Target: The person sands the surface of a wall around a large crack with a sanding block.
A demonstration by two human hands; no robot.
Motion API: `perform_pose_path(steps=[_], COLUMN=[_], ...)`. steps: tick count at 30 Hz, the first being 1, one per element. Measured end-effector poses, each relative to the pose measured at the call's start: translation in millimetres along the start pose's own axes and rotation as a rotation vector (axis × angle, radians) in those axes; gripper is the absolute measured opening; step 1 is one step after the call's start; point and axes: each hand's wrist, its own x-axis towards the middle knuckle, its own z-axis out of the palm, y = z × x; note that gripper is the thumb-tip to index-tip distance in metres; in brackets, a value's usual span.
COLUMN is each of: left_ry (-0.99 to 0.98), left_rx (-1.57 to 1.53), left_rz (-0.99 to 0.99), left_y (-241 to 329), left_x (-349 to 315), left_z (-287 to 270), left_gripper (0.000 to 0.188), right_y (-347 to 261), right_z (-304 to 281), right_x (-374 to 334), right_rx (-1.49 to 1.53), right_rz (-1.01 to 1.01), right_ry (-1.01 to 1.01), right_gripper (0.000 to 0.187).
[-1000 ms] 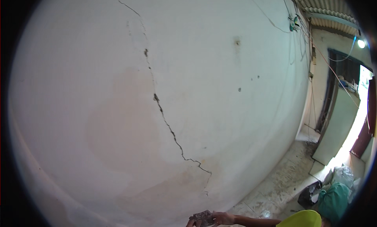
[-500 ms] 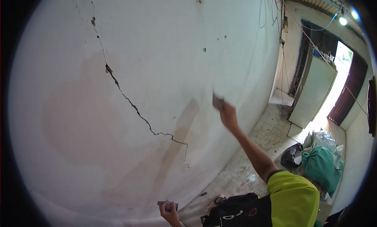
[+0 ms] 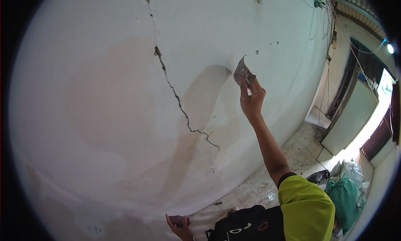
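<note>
A white wall (image 3: 112,166) fills the left and middle, with a jagged dark crack (image 3: 178,100) running down it. Raised in front of the wall, to the right of the crack, my right hand (image 3: 252,101) pinches a curled, dusty grey piece of sandpaper (image 3: 243,73) between thumb and fingers. One corner of that sheet bends up to a point. Low down near the bottom edge, my left hand (image 3: 180,231) grips a dark reddish-brown flat piece (image 3: 178,220), whose kind I cannot make out. The arm's shadow (image 3: 204,95) falls across the wall and the crack.
Tied green sacks (image 3: 344,199) and a clear plastic bag (image 3: 351,173) sit on the tiled floor at the right. Beyond them a pale cabinet (image 3: 350,118) stands by a bright doorway. Loose wires (image 3: 328,82) hang at the wall's far end.
My view has turned, so the wall and crack sit farther right and the crack higher. The right hand has risen, and its sandpaper now shows its broad face. The left hand keeps its piece low down.
</note>
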Motion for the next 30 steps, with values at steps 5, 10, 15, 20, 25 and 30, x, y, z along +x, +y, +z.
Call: perform_pose_path(steps=[5,10,15,20,25,30], left_ry=[0.043,0.130,0.071,0.011,0.083,0.128], left_rx=[0.081,0.052,0.015,0.090,0.226,0.174], left_rz=[0.001,-0.025,-0.031,-0.107,-0.069,-0.153], left_y=[9,-5,21,26,-17,8], left_x=[0,4,-8,-22,-24,-29], left_z=[-14,-30,-25,-22,-32,-26], left_gripper=[0.077,0.071,0.035,0.020,0.035,0.032], right_y=[-26,-52,-75,-50,7,79], right_z=[27,56,72,85,55,-26], right_x=[33,67,105,36,-185,-290], right_rx=[-0.097,-0.120,-0.271,-0.455,-0.542,-0.558], right_rz=[-0.298,-0.489,-0.778,-0.580,-0.725,-0.113], right_ry=[-0.108,-0.097,-0.076,-0.216,-0.679,-1.375], right_gripper=[0.034,0.041,0.048,0.057,0.053,0.052])
